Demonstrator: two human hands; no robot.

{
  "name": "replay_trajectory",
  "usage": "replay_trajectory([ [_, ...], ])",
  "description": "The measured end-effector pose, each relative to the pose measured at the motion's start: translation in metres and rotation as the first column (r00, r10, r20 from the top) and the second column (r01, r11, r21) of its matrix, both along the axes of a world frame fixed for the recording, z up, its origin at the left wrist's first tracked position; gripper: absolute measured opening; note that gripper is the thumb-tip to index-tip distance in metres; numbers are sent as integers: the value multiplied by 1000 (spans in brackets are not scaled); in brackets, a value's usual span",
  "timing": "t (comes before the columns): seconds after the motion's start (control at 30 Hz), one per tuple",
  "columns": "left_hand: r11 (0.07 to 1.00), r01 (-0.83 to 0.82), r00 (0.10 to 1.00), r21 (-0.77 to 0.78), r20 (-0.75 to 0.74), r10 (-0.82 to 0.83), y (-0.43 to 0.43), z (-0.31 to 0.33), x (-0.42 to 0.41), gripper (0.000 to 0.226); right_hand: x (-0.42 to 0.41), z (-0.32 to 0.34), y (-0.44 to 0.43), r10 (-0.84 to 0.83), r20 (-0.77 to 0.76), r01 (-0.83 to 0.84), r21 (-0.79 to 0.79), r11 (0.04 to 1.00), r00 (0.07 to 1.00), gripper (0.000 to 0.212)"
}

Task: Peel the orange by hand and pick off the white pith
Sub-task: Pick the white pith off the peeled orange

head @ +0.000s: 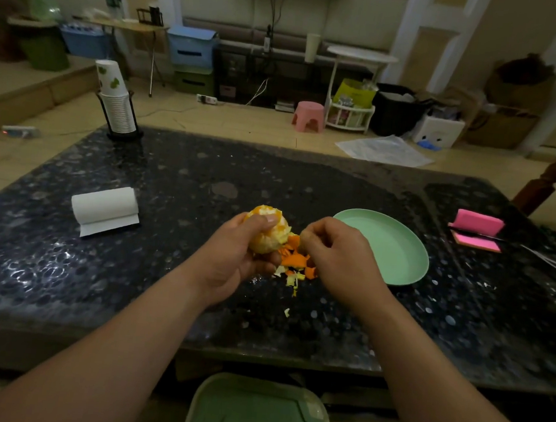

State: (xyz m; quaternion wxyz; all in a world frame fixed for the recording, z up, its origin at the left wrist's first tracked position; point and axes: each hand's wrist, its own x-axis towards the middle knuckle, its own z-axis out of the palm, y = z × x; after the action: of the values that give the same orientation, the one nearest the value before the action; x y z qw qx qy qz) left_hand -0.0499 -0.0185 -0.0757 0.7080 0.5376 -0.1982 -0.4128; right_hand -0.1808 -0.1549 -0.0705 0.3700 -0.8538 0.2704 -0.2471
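Orange [268,233], round, mostly stripped and furred with pale pith, sat above the speckled dark stone table [165,268], gripped in my left hand [236,254]. My right hand [336,252] hung just beside it, fingers curled; whether they pinched anything I couldn't tell. Ragged peel scraps [294,260] lay below, near a smooth round green plate [400,247].

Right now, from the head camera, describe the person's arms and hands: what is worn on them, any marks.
The left forearm and right forearm are bare down to the picture's edge; no sleeve shows. The left hand and right hand are ungloved. No watch, bracelet or ring shows, and no tattoo or mark can be made out in the dim light.
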Motion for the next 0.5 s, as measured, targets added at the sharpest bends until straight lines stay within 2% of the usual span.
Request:
replay_trajectory([
  [0.17, 1000, -12, 1000, 24, 23, 12, -2, -5, 3, 33, 6, -2, 7, 75, 1, -73, 190, 979, 997, 31],
  [0.23, 999, -24, 999, 41, 30, 23, -4, -7, 5, 31, 8, -3, 8, 84, -4, -81, 229, 970, 996, 32],
  [0.37, 996, -46, 995, 83, 96, 38, -7, -12, 9, 34, 12, -7, 7, 74, -22, -70, 141, 988, 997, 13],
  [0.5, 993, -58, 976, 107, 214, 34, -9, -14, 9, 30, 16, -8, 5, 35, -40, -32, 81, 996, 999, 11],
])
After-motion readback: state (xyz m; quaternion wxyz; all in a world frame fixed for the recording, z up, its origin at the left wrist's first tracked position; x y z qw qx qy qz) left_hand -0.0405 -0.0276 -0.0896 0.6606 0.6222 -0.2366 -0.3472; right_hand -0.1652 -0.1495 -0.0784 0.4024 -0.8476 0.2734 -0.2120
